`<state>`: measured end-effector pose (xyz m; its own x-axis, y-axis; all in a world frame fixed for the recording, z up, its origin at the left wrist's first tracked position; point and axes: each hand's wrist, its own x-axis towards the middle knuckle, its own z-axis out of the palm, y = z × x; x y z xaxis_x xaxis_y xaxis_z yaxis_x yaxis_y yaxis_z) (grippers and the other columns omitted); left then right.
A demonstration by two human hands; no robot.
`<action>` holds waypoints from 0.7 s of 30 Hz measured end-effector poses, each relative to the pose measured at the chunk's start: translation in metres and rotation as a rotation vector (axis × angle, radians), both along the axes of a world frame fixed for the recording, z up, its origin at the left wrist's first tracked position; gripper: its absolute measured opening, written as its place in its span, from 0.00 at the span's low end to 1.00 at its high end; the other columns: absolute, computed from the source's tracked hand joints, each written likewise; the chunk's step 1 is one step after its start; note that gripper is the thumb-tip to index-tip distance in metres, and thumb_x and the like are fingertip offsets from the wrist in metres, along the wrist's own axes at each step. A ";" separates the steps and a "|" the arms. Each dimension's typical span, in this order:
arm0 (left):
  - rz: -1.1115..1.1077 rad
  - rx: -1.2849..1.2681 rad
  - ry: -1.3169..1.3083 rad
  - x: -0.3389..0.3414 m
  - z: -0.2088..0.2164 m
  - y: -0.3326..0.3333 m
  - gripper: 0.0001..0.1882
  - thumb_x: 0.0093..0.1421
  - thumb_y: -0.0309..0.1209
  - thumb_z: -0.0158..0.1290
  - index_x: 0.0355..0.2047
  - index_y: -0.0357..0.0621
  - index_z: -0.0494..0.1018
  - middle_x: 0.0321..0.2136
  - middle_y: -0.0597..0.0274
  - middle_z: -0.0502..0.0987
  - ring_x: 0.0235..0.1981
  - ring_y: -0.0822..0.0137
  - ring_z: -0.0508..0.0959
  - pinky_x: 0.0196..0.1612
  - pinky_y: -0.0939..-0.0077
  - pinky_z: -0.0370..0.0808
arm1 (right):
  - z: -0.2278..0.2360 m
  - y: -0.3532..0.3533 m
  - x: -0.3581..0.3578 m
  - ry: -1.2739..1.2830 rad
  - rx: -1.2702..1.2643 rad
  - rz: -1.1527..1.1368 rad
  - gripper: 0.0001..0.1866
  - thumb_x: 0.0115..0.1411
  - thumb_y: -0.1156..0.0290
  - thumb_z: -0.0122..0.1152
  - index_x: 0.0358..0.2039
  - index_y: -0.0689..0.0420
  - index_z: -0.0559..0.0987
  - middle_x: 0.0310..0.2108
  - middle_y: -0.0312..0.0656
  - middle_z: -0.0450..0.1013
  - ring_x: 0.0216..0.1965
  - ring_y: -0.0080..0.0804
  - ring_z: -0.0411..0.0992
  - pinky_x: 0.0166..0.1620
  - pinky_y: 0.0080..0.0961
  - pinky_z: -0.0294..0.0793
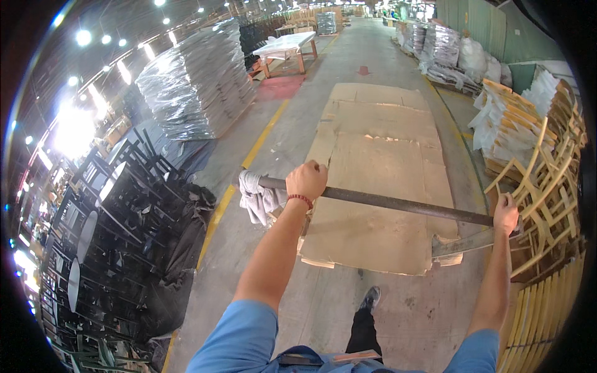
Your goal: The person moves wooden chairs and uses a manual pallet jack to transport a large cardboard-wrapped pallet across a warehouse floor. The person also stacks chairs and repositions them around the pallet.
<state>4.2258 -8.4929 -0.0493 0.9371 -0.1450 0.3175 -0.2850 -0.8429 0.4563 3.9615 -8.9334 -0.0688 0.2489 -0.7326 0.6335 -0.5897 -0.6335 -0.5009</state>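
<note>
A dark metal push bar (398, 204) runs crosswise in front of me, part of a cart. My left hand (306, 180), with a red bead bracelet at the wrist, is closed around the bar near its left end. Toward the bar's right end my right hand (506, 213) is wrapped round it. A greyish rag (258, 198) is tied on at the far left of the bar. Beyond the bar, flattened cardboard sheets (379, 161) lie over the cart bed and hide most of it. A curved part of the frame (463, 244) shows below the bar at right.
Dark chairs (106, 230) are piled along the left, past a yellow floor line (214, 227). A tall plastic-wrapped stack (193, 81) stands ahead of them. Light wooden chair frames (541, 180) crowd the right side. The concrete aisle (348, 56) runs on ahead, with wrapped goods (441, 43) along its right.
</note>
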 end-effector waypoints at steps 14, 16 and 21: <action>0.065 -0.061 -0.042 0.381 -0.012 -0.203 0.18 0.56 0.45 0.46 0.34 0.49 0.80 0.30 0.49 0.80 0.35 0.47 0.79 0.43 0.57 0.74 | 0.013 -0.199 0.407 0.488 0.279 -0.025 0.16 0.58 0.55 0.51 0.40 0.48 0.81 0.40 0.46 0.78 0.44 0.50 0.75 0.45 0.43 0.74; 0.074 -0.081 -0.052 0.443 -0.013 -0.234 0.18 0.56 0.45 0.46 0.34 0.49 0.80 0.30 0.49 0.80 0.35 0.47 0.79 0.43 0.56 0.75 | 0.017 -0.231 0.461 0.455 0.225 -0.027 0.17 0.58 0.55 0.50 0.40 0.48 0.80 0.40 0.48 0.77 0.43 0.51 0.75 0.45 0.43 0.74; 0.080 0.005 -0.024 0.582 -0.003 -0.310 0.19 0.56 0.45 0.45 0.32 0.47 0.80 0.31 0.48 0.80 0.37 0.45 0.79 0.43 0.55 0.74 | 0.012 -0.302 0.595 0.393 0.200 -0.029 0.18 0.58 0.55 0.49 0.39 0.50 0.80 0.41 0.51 0.77 0.43 0.53 0.74 0.45 0.44 0.73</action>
<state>4.8075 -8.8031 -0.0519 0.9378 -0.0718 0.3395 -0.2278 -0.8656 0.4460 4.5566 -9.2353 -0.0569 0.4203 -0.8414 0.3396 -0.7761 -0.5273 -0.3458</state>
